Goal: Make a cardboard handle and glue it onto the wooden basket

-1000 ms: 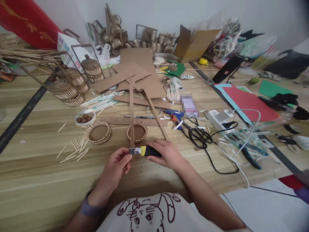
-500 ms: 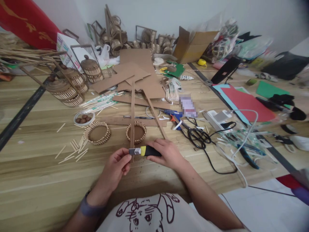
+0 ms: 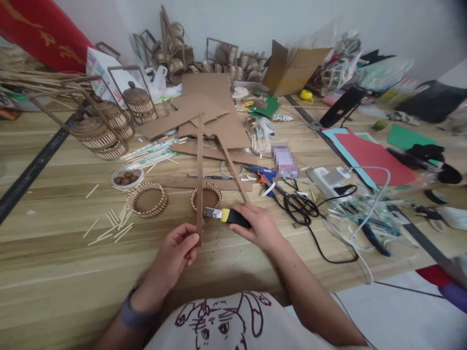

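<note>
Near the front edge of the wood-grained bench [image 3: 73,277], the left hand [image 3: 177,249] is pinching a long, flat cardboard strip [image 3: 200,167]; the right hand [image 3: 261,227] is gripping a black-and-yellow cutter [image 3: 235,217], metal blade [image 3: 212,212] pointing stripward.

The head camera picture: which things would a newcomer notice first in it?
The black-and-yellow cutter near the centre, in the right hand, probably catches the eye first, beside a long brown strip pinched in the left hand. Then come the red paper at the right, the red banner at top left and the lidded baskets below it.
</note>
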`<action>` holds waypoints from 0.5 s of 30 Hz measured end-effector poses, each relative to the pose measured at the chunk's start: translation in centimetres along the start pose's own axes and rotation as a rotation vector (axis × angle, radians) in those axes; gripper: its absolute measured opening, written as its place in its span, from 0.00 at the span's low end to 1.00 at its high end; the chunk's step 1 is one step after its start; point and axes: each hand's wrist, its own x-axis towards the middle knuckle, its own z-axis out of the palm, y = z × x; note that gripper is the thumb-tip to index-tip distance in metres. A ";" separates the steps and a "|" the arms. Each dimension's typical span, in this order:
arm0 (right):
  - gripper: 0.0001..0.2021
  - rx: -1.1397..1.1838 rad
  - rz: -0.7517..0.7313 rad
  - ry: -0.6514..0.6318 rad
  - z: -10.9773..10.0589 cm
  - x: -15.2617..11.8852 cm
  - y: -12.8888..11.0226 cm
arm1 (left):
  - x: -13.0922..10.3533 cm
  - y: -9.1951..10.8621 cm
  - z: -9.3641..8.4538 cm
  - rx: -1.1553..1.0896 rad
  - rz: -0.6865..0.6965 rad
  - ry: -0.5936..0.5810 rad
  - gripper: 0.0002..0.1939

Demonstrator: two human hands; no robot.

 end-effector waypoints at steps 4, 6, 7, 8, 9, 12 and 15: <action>0.22 0.014 -0.063 -0.018 0.3 0.0 -0.8 | 0.1 0.0 0.0 -0.019 0.004 0.022 0.20; 0.23 0.024 -0.108 -0.029 0.6 0.0 -1.1 | 0.1 0.1 0.1 -0.013 0.009 0.017 0.19; 0.24 0.029 -0.127 -0.030 0.7 0.0 -1.2 | 0.1 0.1 0.2 -0.012 0.011 0.014 0.19; 0.25 0.031 -0.142 -0.028 0.9 0.0 -1.3 | 0.1 0.1 0.2 -0.013 0.012 0.013 0.18; 0.26 0.032 -0.152 -0.028 1.0 0.0 -1.4 | 0.1 0.1 0.2 -0.014 0.013 0.013 0.18; 0.27 0.033 -0.162 -0.025 1.2 0.0 -1.5 | 0.2 0.1 0.3 -0.007 0.016 0.013 0.18; 0.27 0.035 -0.158 -0.024 1.2 0.0 -1.5 | 0.2 0.1 0.3 0.004 0.017 0.016 0.18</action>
